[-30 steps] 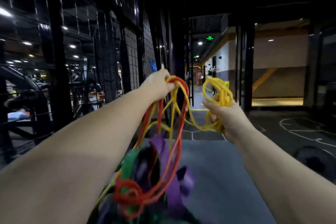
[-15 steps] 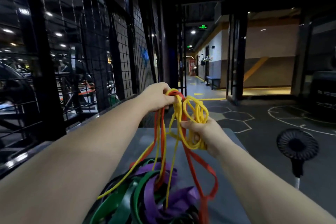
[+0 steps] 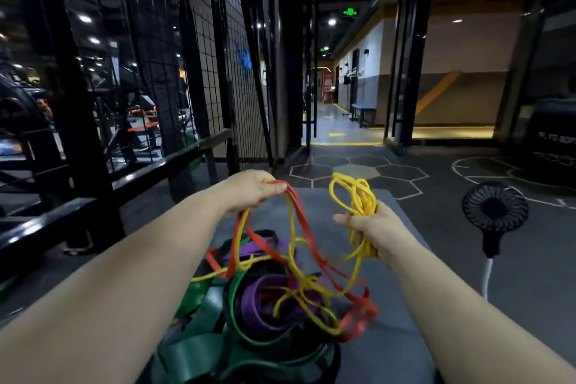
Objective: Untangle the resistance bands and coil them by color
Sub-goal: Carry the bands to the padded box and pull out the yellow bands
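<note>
While aloft, one red loop (image 3: 297,201), one yellow coil (image 3: 363,196)

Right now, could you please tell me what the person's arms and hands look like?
The left arm and right arm are bare as far as the view shows: no sleeves, watch or bracelet. The left hand and right hand wear no gloves, and no rings are visible, though the picture is slightly blurred.

Head-worn view, forward and down.
</note>
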Motion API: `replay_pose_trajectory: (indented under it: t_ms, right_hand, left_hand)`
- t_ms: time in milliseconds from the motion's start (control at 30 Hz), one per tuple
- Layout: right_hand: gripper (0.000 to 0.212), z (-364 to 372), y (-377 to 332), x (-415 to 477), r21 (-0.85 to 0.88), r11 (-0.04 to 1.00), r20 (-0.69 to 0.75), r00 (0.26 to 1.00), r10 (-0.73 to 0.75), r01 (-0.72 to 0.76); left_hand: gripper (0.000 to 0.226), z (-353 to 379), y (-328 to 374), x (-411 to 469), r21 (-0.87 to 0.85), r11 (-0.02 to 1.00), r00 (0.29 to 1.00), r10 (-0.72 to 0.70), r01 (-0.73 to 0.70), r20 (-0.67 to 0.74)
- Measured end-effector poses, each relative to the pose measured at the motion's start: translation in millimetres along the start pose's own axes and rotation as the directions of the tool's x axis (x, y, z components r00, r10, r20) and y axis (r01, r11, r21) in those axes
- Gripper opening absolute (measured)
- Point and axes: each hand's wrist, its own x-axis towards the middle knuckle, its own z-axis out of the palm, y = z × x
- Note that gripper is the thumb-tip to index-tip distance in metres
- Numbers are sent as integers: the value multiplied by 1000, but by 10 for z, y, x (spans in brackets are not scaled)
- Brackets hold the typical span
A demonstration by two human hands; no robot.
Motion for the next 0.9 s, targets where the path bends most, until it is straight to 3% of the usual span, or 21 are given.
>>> replay_pose_trajectory:
  t_ms: [100,200,267,367,433,500,567,633,667,800,900]
  right_hand:
    - [38,-66,140,-32,10,1000,-71,997,23,-22]
    - [34,-138,277,-20,38,999,-190,981,28,-21]
    - [34,-166,349,-33,51,999,-237,971,30,-18]
    - [34,-134,472,-85,61,997,-205,977,58,-47]
    - [34,-79,572,-133,27,997,-194,978,81,-77]
    - [31,-21,682,-164,-3,994,-195,975,106,-108]
    - [31,30,771,-191,7,991,-198,972,130,-131]
    - [33,63,850,-208,29,990,-199,969,144,-141]
    - [34,72,887,-223,32,989,-195,969,151,-147]
    - [50,37,972,-316,-86,978,-174,970,172,-189]
    - [62,-9,1034,-363,-284,932,-150,971,188,-224]
  left_hand:
    - [33,11,-207,13,-9,998,981,-60,59,-186]
    - [32,-28,-455,-44,164,975,937,-87,150,-338]
    - [36,-38,-605,-122,342,908,942,-133,240,-308]
    - [46,84,-794,-210,610,722,945,-244,327,-218]
    - [69,225,-834,-243,679,649,939,-260,344,-226]
    - [79,390,-783,-237,766,608,978,-109,207,-178]
    - [71,602,-669,-203,842,534,993,119,-76,13]
    - [57,830,-576,-172,798,498,937,261,-338,234]
    - [50,939,-569,-150,771,503,918,272,-391,289]
    - [43,1151,-739,-115,788,546,956,111,-286,271]
    - [42,1122,-901,-140,740,642,979,95,-200,182]
